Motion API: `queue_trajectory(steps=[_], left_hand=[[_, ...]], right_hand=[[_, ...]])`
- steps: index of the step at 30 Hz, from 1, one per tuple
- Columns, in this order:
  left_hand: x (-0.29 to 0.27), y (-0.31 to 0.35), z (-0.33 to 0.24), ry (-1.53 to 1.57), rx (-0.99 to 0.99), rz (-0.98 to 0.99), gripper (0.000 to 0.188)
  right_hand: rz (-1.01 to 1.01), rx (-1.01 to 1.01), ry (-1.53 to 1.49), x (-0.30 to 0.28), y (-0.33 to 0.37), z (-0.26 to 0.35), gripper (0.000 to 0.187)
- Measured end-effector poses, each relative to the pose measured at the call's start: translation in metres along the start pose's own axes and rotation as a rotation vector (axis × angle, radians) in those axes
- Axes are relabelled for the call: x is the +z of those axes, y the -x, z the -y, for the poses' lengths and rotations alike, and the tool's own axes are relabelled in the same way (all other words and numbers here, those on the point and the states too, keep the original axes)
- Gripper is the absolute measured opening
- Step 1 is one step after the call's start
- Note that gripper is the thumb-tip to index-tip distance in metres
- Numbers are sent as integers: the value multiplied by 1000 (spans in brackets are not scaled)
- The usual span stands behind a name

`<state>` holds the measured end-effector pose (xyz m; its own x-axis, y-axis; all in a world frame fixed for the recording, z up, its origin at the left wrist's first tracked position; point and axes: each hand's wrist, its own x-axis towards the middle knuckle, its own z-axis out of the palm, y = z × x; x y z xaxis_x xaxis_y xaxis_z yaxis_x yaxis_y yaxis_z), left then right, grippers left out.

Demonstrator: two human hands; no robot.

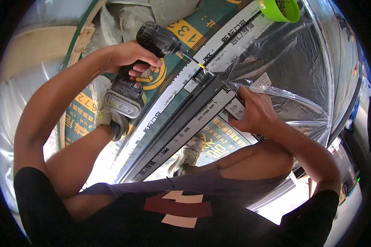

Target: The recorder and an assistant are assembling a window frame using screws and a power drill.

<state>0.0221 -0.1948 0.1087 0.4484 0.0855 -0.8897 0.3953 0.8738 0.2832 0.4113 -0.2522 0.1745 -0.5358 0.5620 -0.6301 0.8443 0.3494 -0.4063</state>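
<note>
My left hand is wrapped round the grip of a black cordless driver, its battery hanging below the fist. A long thin bit runs from the driver down to the right, and its yellowish tip meets or nearly meets the top of a dark metal window frame. White printed protective film covers much of that frame. My right hand is closed around the frame's edge, just right of the bit; its fingertips are partly hidden, along with any small thing in them. Clear plastic film lies over the dark pane beyond.
At the far right end of the frame stands a green bowl with small dark pieces in it. Green printed sheeting covers the floor. My shoes are on both sides of the frame. A wooden strip and crumpled plastic lie at the left.
</note>
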Motion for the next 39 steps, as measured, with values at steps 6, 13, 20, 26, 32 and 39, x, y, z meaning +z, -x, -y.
queue_trajectory(steps=[6,13,20,26,32,39], left_hand=[[-3,-2,-3,98,-58,21,29],[-2,-2,-6,113,-92,8,22],[1,-1,-9,69,-71,6,21],[8,3,-9,50,-38,-49,24],[12,-5,1,113,-96,7,22],[10,-5,-10,46,-82,-19,19]], right_hand=[[-67,-34,-69,2,4,-2,57],[-26,-50,-89,5,4,-11,61],[-46,-71,-132,6,4,-14,62],[-13,-50,-175,8,3,-15,60],[17,-44,-173,8,3,-15,61],[54,-35,-145,1,1,-12,66]])
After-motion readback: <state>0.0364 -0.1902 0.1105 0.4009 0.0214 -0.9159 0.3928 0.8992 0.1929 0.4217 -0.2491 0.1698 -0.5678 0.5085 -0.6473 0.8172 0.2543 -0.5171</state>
